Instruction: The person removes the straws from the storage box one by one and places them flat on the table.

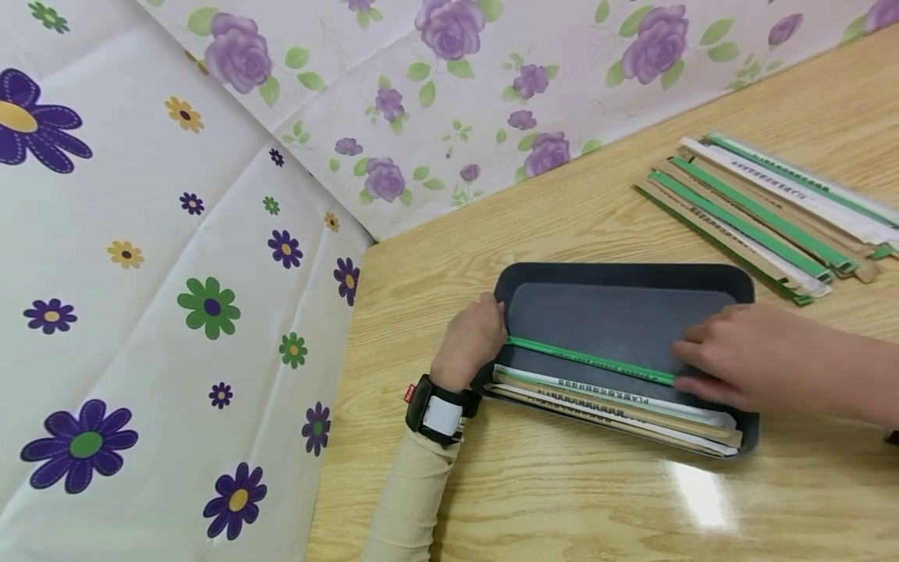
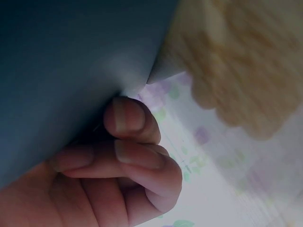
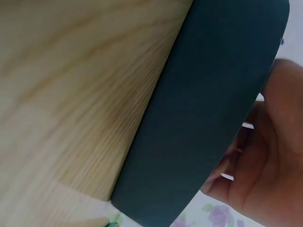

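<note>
A long thin green wrapped straw [image 1: 597, 361] spans the dark grey tray [image 1: 625, 275]. At its left end, my left hand [image 1: 469, 341] bends over the tray's short side and appears to pinch the straw. The curled fingers [image 2: 142, 156] show beside the tray wall in the left wrist view, but their contact with the straw is hidden. My right hand [image 1: 751, 355] pinches the straw's other end inside the tray. From the right wrist, the tray's outer wall [image 3: 199, 113] covers most of that grip. White and brown wrapped straws [image 1: 611, 402] lie along the tray's near side.
Several green, white and brown wrapped straws [image 1: 765, 211] lie in a row on the wooden table [image 1: 576, 499], beyond the tray to the right. Flowered cloths [image 1: 393, 101] hang behind and to the left of the table.
</note>
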`<state>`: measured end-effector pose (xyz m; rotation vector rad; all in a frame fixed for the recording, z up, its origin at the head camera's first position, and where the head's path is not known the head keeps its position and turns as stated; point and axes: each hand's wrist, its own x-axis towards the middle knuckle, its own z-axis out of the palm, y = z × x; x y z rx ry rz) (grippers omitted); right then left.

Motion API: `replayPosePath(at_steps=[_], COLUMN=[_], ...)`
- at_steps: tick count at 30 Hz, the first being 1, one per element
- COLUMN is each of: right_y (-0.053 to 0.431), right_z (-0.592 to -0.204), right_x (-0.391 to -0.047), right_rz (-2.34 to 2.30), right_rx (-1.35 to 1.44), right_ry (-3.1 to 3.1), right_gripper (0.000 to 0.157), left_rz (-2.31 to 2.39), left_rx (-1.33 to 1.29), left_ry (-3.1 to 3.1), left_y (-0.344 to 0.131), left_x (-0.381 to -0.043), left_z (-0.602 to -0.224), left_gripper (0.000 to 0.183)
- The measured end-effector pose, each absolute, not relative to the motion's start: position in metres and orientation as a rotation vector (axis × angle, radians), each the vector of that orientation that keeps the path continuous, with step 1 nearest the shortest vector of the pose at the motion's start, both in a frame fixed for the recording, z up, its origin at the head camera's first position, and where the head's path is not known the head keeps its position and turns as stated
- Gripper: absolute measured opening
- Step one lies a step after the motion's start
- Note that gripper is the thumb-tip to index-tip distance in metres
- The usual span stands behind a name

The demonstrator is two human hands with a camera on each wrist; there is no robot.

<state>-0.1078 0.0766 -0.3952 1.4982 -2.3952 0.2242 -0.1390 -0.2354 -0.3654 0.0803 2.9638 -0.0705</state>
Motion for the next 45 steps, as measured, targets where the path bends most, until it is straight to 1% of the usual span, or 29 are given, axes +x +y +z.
replayPosePath(at_steps=[4, 11, 20, 27, 33, 36, 37, 40, 41, 43, 45], right_y=[0.075, 0.073, 0.071, 0.074, 0.079, 0.082, 0.083, 0.087, 0.088, 0.091, 0.094], right_z=[-0.397, -0.396, -0.401, -0.398, -0.394, -0.39, -0.389, -0.382, -0.38, -0.376, -0.373], right_x=[-0.102, -0.101, -0.103, -0.102, -0.106, -0.107, -0.108, -0.11, -0.111, -0.114, -0.117], right_rz=[0.184, 0.174, 0.218, 0.241, 0.307, 0.329, 0.331, 0.335, 0.335, 0.334, 0.336], right_rx=[1.53, 1.5, 1.523, 1.507, 1.465, 1.413, 1.399, 1.35, 1.334, 1.305, 1.279], right_ry=[-2.441, -2.556, -2.619, -2.507, -2.45, -2.436, -2.428, -2.409, -2.404, -2.392, -2.385], right_gripper=[0.031, 0.031, 0.026, 0.033, 0.037, 0.036, 0.033, 0.031, 0.034, 0.045, 0.049], left_rz=[-0.064, -0.068, -0.038, -0.032, -0.057, -0.068, -0.068, -0.066, -0.061, -0.061, -0.064], left_rx=[0.097, 0.092, 0.089, 0.089, 0.091, 0.093, 0.092, 0.088, 0.086, 0.087, 0.093], left_ry=[2.976, 2.973, 2.955, 2.965, 2.971, 2.97, 2.968, 2.967, 2.965, 2.967, 2.97], left_y=[-0.236, -0.236, -0.239, -0.238, -0.237, -0.236, -0.236, -0.236, -0.236, -0.236, -0.236], left_x=[-0.138, -0.139, -0.138, -0.137, -0.139, -0.14, -0.14, -0.14, -0.14, -0.14, -0.139], left_z=[-0.365, -0.366, -0.368, -0.37, -0.37, -0.369, -0.369, -0.369, -0.369, -0.369, -0.369], left_gripper=[0.03, 0.03, 0.029, 0.03, 0.03, 0.031, 0.031, 0.031, 0.031, 0.03, 0.03])
